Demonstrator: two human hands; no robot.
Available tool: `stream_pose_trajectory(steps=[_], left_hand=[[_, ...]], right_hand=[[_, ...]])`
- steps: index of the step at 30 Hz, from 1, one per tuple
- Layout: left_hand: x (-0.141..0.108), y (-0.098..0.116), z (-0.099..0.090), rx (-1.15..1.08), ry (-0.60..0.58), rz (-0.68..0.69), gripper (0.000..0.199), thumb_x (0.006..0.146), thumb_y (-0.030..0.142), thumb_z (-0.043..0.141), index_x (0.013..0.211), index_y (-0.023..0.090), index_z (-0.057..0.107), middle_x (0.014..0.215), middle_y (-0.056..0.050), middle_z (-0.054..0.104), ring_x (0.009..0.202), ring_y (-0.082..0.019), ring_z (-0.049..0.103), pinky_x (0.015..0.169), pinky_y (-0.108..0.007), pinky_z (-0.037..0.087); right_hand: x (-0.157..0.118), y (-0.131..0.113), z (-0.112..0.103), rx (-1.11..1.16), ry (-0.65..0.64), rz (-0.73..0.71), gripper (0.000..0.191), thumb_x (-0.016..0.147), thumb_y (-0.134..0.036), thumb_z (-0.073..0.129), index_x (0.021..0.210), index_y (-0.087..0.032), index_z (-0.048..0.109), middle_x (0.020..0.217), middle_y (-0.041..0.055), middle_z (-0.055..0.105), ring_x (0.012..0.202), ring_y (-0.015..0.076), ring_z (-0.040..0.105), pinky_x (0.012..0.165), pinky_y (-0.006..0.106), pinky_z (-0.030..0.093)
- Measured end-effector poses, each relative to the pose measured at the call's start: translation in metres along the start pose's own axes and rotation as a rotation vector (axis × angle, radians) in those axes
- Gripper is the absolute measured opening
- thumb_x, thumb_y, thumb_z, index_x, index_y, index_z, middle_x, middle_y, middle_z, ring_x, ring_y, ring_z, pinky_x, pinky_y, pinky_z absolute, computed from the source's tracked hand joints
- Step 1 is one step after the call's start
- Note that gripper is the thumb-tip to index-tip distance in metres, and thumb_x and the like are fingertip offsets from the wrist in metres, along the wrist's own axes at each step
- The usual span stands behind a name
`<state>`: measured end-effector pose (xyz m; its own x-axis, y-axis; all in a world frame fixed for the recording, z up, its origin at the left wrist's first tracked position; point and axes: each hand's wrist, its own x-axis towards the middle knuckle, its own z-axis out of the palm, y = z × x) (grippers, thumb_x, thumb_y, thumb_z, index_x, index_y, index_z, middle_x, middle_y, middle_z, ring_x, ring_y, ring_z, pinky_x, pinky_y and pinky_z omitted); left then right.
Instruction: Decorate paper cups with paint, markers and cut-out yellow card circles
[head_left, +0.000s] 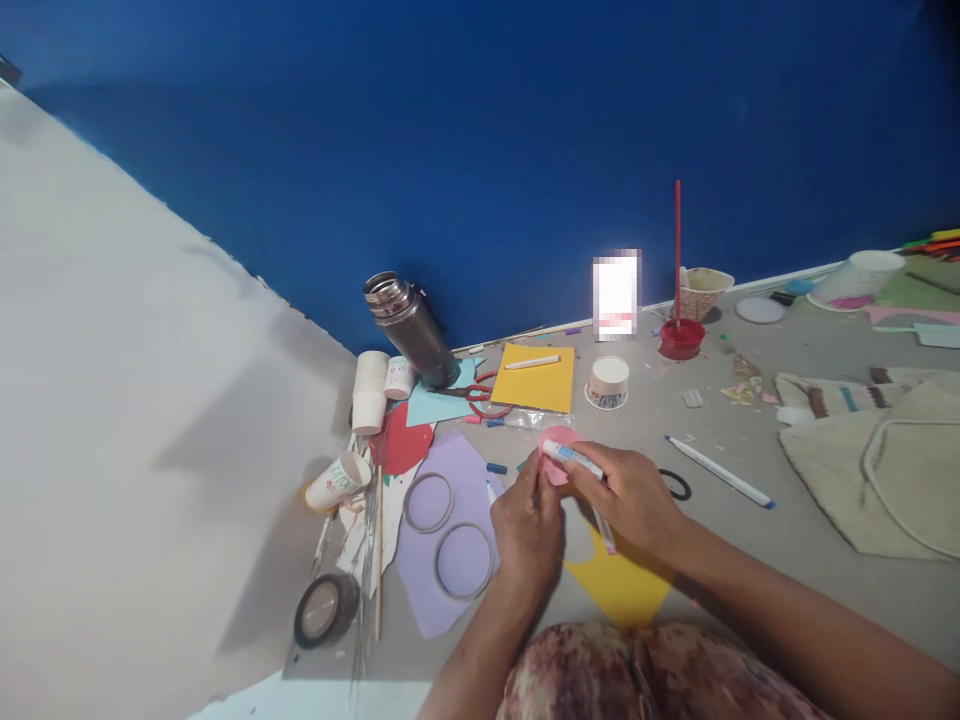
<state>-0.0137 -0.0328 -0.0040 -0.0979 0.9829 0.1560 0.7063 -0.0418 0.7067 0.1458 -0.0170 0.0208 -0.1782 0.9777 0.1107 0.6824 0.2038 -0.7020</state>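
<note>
Right hand fingers closed around glue stick against pink paper; left hand fingers pinching the paper, left of yellow sheet.

No text can be read for certain. Green hand-drawn capitals run round the tilted paper cup, and small coloured marks sit on the paper cup beside the flask. Blue print on the white tube and dark print on the white tub are too blurred to read.
</note>
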Motion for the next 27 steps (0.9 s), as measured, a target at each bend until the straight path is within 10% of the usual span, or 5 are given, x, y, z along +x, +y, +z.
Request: stream_pose_trajectory(steps=[17,27], left_hand=[[0.004,0.003,-0.012,-0.015,0.025,0.076,0.038,0.104,0.028,0.04,0.091,0.02,0.075,0.082,-0.004,0.077,0.07,-0.015,0.065,0.068,-0.025,0.045],[0.002,-0.004,-0.004,0.064,0.051,0.08,0.031,0.098,0.026,0.046,0.086,0.021,0.074,0.082,-0.007,0.079,0.07,-0.018,0.07,0.067,-0.026,0.046]], right_hand=[[-0.006,0.0,0.008,-0.129,-0.061,-0.055,0.034,0.103,-0.037,0.047,0.113,-0.024,0.077,0.1,0.0109,0.084,0.084,0.0253,0.077,0.069,0.031,0.043],[-0.002,-0.002,-0.001,-0.053,-0.041,0.002,0.04,0.105,-0.045,0.042,0.104,-0.024,0.076,0.07,0.0056,0.078,0.065,0.0226,0.072,0.065,0.03,0.041]])
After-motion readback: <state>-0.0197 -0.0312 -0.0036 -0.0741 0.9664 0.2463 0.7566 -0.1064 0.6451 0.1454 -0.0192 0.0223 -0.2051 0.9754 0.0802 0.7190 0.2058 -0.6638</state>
